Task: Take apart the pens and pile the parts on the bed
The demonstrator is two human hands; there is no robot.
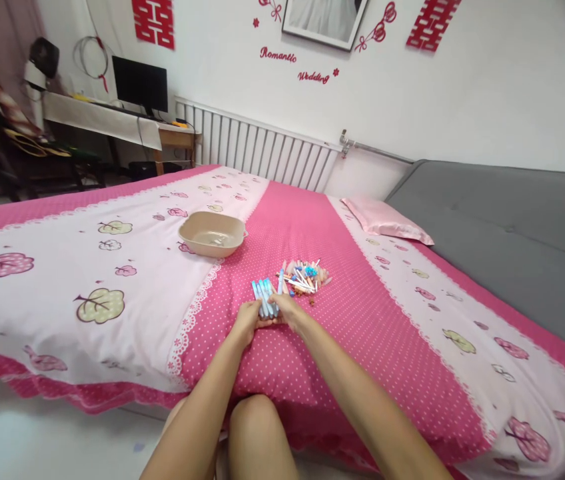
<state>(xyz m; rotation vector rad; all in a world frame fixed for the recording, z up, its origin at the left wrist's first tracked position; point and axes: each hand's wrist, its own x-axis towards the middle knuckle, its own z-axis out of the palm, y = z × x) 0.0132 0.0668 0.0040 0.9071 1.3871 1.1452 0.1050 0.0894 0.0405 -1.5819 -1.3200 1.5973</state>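
Several slim light-blue pens [265,293], which look like markers, lie side by side in my hands at the front of the bed. My left hand [248,317] is closed around their lower left side. From the right, my right hand [286,308] pinches at the row, and one pen [280,280] stands more upright beside its fingers. Just beyond my right hand is a loose pile [305,277] of small white, blue, peach and brown pieces, some of them thin sticks. Its smaller pieces are too tiny to name.
A beige plastic basin [212,248] sits on the bed to the left of the pile, with a few small things inside. The pink patterned bedspread [372,333] spreads all around. A pink pillow [387,220] rests against the grey headboard [507,227]. At the back left is a desk with a monitor [140,83].
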